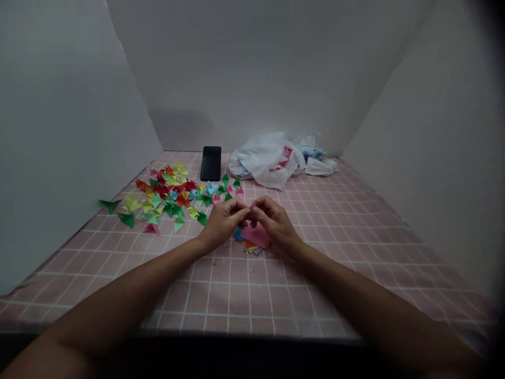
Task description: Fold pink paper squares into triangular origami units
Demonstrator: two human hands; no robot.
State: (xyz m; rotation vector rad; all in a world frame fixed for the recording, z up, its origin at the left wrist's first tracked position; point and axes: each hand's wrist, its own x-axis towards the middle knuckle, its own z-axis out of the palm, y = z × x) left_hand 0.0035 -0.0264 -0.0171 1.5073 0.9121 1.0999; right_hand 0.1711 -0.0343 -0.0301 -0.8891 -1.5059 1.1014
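My left hand [225, 220] and my right hand [275, 221] meet at the middle of the table, thumbs and fingers pinched together. Between their fingertips is a small piece of pink paper [251, 209], mostly hidden, so its folds cannot be made out. Just below the hands lies a loose stack of colored paper [256, 236], pink on top, with blue, orange, yellow and purple edges showing. To the left of my left hand, many small folded paper pieces [172, 208] in green, yellow, red, orange, blue and pink are spread out.
A black phone [211, 163] lies behind the folded pieces. Crumpled white plastic bags [268, 158] rest at the back, with a smaller bag [319, 166] to their right. The table wears a pink checked cloth [347, 237]; pale walls [252, 68] rise on three sides.
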